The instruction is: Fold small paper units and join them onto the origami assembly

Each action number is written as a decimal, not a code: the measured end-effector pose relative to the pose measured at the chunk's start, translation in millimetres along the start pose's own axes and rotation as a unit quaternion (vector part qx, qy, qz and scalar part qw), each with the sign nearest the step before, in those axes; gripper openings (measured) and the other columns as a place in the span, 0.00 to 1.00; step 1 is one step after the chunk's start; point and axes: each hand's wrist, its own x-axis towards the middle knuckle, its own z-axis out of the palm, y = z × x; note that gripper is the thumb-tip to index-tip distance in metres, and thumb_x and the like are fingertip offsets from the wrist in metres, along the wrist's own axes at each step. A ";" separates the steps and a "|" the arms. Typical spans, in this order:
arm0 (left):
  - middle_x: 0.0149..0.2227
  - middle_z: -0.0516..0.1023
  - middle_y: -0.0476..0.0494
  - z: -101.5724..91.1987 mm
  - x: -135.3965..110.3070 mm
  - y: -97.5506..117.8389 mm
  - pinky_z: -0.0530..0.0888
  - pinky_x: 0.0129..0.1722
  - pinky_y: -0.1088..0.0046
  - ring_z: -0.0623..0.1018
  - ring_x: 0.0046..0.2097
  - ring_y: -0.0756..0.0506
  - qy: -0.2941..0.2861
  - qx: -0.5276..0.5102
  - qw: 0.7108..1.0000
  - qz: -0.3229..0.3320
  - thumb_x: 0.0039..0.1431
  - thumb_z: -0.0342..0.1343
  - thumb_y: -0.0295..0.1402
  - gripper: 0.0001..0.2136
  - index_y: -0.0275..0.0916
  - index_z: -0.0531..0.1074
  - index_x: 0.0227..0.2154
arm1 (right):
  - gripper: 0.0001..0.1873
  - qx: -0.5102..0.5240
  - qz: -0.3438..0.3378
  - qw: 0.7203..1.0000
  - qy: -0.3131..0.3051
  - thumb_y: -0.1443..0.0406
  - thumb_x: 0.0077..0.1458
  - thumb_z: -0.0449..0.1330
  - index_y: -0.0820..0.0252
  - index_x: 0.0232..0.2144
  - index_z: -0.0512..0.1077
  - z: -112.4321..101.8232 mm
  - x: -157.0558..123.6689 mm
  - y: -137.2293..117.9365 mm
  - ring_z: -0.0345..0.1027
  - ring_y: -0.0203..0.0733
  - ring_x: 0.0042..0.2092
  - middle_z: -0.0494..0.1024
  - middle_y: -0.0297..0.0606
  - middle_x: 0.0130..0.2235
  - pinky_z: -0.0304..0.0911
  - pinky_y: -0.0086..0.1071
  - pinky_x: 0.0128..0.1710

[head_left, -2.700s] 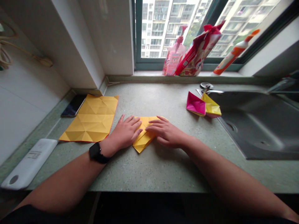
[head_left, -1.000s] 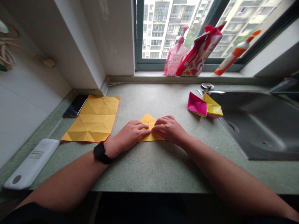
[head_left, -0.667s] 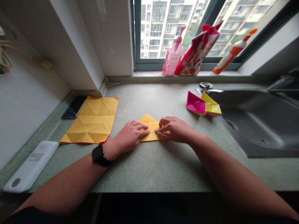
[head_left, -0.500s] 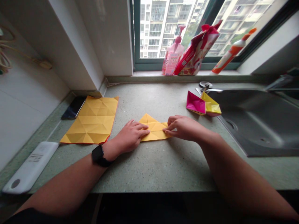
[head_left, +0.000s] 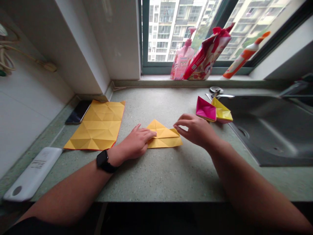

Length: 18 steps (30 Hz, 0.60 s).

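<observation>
Folded yellow paper (head_left: 163,141) lies flat on the speckled green worktop (head_left: 156,182), right in front of the person, with a pointy top and a wide bottom edge. The left hand (head_left: 135,142) rests on the left end of the paper, and its fingertips (head_left: 151,133) press down on it. This grip is flat and open, so it pushes on the paper but does not pinch it. The right hand (head_left: 195,130) is open too, with its fingers curved. It hangs over the worktop just beside the right end of the paper and looks like it is not touching. A black watch (head_left: 104,161) sits on the left wrist. To the left lies a big creased orange-yellow sheet (head_left: 96,125), with a dark phone (head_left: 78,111) by its corner. A white plastic bar (head_left: 33,174) has small print on it that is too small to read. To the right are a pink paper boat (head_left: 205,109) and a yellow paper boat (head_left: 222,114), close to the right hand. Past them are scissors (head_left: 216,90) and a steel sink (head_left: 269,130). On the window ledge stand a pink pump bottle (head_left: 182,57), a red and white bag (head_left: 206,57) and an orange-capped bottle (head_left: 244,57), and their labels are too small to read.
</observation>
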 end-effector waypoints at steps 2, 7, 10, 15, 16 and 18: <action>0.68 0.76 0.41 0.4 1.0 -0.2 0.51 0.76 0.35 0.71 0.71 0.38 -0.006 0.004 1.000 0.014 0.66 0.51 0.22 0.23 0.45 0.74 0.61 | 0.14 0.026 -0.042 0.999 -0.004 0.63 0.70 0.59 0.50 0.44 0.86 12.5 1.6 -13.8 0.77 0.46 0.42 0.85 0.41 0.44 0.69 0.39 0.42; 0.69 0.75 0.40 2.7 3.0 -0.9 0.49 0.76 0.35 0.71 0.71 0.38 -0.012 0.022 0.999 0.032 0.69 0.52 0.25 0.22 0.45 0.75 0.63 | 0.13 0.054 -0.079 0.993 -0.076 0.65 0.69 0.62 0.47 0.46 0.87 38.5 2.8 -37.1 0.76 0.45 0.42 0.85 0.40 0.44 0.70 0.39 0.43; 0.67 0.76 0.40 0.7 2.3 -0.4 0.51 0.76 0.35 0.73 0.69 0.38 0.014 0.043 0.999 0.029 0.72 0.53 0.29 0.18 0.47 0.79 0.59 | 0.12 0.055 -0.076 0.991 -0.096 0.64 0.70 0.63 0.48 0.42 0.88 40.0 3.7 -39.5 0.76 0.44 0.41 0.85 0.41 0.43 0.70 0.39 0.44; 0.63 0.79 0.42 -13.6 -3.4 -2.2 0.53 0.74 0.32 0.74 0.66 0.35 0.044 0.087 0.995 -0.010 0.73 0.60 0.38 0.09 0.49 0.86 0.48 | 0.11 0.056 -0.062 0.990 -0.112 0.62 0.71 0.63 0.50 0.42 0.88 35.0 4.7 -38.1 0.76 0.45 0.42 0.85 0.41 0.44 0.70 0.39 0.44; 0.63 0.79 0.42 -17.6 -5.1 -3.1 0.53 0.73 0.30 0.74 0.66 0.34 0.036 0.092 0.995 -0.021 0.72 0.62 0.40 0.09 0.50 0.86 0.47 | 0.11 0.057 -0.061 0.990 -0.115 0.62 0.71 0.63 0.49 0.42 0.88 34.7 4.7 -37.8 0.77 0.45 0.42 0.85 0.41 0.44 0.70 0.40 0.44; 0.63 0.80 0.42 -26.0 -8.8 -4.7 0.53 0.73 0.28 0.74 0.66 0.32 0.010 0.102 0.994 -0.043 0.69 0.66 0.43 0.08 0.50 0.87 0.45 | 0.11 0.059 -0.060 0.989 -0.120 0.62 0.71 0.63 0.48 0.43 0.88 34.8 4.4 -37.4 0.77 0.45 0.42 0.85 0.41 0.45 0.70 0.40 0.44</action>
